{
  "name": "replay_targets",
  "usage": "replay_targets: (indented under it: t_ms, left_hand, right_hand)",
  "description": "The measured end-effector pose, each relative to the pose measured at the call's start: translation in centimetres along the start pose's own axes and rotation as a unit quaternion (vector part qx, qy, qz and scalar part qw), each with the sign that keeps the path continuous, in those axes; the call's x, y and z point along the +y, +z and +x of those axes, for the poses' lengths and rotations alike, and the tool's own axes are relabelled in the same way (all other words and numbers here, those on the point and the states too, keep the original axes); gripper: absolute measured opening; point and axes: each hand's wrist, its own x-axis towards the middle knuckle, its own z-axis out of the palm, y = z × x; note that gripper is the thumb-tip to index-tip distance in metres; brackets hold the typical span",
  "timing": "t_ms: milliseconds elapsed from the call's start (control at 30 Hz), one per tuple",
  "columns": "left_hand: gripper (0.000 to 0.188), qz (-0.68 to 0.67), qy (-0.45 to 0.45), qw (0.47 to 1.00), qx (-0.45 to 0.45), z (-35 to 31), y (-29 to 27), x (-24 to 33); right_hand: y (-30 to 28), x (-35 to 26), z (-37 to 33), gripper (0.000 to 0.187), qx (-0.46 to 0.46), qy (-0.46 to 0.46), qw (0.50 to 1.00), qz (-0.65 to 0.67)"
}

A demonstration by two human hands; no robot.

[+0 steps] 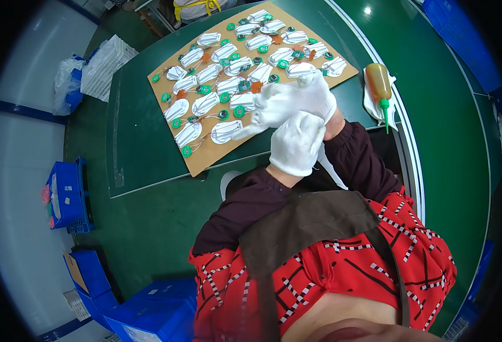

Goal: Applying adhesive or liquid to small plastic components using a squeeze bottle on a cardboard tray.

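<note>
Both my hands wear white knit gloves and meet over the near right edge of a brown board [205, 164]. My left hand [297, 145] is closed, its fingers curled against the right glove near the wrist; what they hold, if anything, is hidden. Above it, my right hand [291, 102] reaches leftward with fingers stretched out and slightly blurred. On the board lie several white oval plastic parts [206, 104], wired to green round pieces [239, 111] and small orange pieces [256, 86]. The part nearest my right fingertips is a white oval part [226, 131].
The board rests on a dark green table [142, 137]. At right, a bottle of amber liquid with a green nozzle [378, 85] lies on a white cloth [370, 105]. Blue bins [68, 194] stand along the left, white stacked crates [105, 68] behind. Another person [197, 8] is at the far side.
</note>
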Motion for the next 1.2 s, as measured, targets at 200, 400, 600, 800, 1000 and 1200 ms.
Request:
replay_targets:
  t_ms: [200, 400, 600, 800, 1000, 1200]
  left_hand:
    - [0.016, -0.017, -0.007, 0.997, 0.081, -0.2, -2.4, -0.9]
    - [0.018, -0.01, -0.258, 0.962, 0.089, 0.7, -5.6, -4.7]
    - [0.008, 0.027, -0.177, 0.981, 0.077, 0.1, -5.6, -5.1]
    - [0.008, -0.075, -0.264, 0.928, 0.254, 0.6, -7.6, -7.0]
    - [0.021, 0.105, -0.068, 0.99, 0.071, 0.7, -7.3, -5.7]
    - [0.009, -0.073, -0.249, 0.922, 0.289, 1.3, -8.8, -7.0]
  right_hand:
    - [1.9, -0.9, 0.3, 0.048, -0.11, 0.048, 0.991, 0.067]
    - [1.8, -0.6, 0.2, 0.041, -0.09, -0.006, 0.995, 0.047]
    - [1.7, -0.1, 0.1, 0.033, -0.08, -0.018, 0.996, 0.039]
    - [2.8, -0.2, -0.2, 0.032, -0.094, -0.002, 0.995, 0.045]
    - [2.9, 1.0, 0.1, 0.038, -0.156, -0.017, 0.987, 0.044]
    - [2.7, 0.2, -0.2, 0.038, -0.009, 0.047, 0.998, 0.03]
